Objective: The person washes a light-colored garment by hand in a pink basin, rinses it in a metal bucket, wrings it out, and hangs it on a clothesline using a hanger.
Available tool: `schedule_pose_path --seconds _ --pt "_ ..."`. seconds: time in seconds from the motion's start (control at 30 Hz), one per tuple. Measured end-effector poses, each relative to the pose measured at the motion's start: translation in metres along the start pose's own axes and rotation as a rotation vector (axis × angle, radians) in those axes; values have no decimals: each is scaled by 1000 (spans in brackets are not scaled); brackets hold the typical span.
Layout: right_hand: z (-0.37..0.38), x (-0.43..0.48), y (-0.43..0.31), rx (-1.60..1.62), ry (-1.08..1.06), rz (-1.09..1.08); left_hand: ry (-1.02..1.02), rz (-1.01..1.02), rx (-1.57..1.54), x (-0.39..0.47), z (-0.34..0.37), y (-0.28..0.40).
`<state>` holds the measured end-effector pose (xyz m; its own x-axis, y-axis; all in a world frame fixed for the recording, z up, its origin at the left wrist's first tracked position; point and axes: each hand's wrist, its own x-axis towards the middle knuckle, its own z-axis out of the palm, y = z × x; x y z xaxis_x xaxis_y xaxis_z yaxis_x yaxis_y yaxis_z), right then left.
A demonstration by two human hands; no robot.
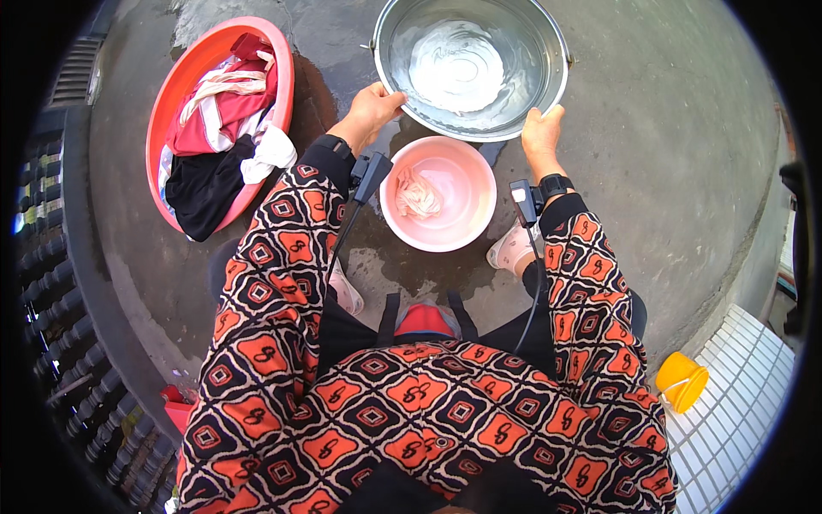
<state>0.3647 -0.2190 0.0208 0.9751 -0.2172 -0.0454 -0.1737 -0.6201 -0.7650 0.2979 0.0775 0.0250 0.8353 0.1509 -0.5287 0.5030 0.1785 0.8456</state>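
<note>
A metal bucket [385, 45] with water inside stands at the top of the view. My left hand [371, 114] grips its rim at the lower left, the thumb over the edge. At the lower right of the same rim, my right hand [543, 133] has hold too, its fingers partly hidden by the bucket. Just below the bucket sits a pink plastic basin [465, 193] on the wet floor, holding a crumpled pale pink cloth [419, 194] at its left side. Black devices with cables are strapped to both wrists.
To the left, a red oval tub [156, 115] holds red, white and black clothes [212, 173], some hanging over its rim. A dark baluster railing [70, 334] runs along the left. A yellow bucket [688, 381] stands at the lower right by white tiles [732, 398].
</note>
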Motion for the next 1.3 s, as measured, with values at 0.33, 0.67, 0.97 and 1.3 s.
schedule_pose_path --seconds 0.33,0.67,0.97,1.3 --pt "8 -32 11 40 -19 31 63 -119 193 -11 -11 -20" --pt "6 -47 11 69 -70 19 120 -117 240 -20 -15 -24" --pt "7 -47 11 64 -64 41 116 -127 190 -32 -8 -13" --pt "5 -54 7 73 -69 26 80 -128 223 -30 -15 -20"
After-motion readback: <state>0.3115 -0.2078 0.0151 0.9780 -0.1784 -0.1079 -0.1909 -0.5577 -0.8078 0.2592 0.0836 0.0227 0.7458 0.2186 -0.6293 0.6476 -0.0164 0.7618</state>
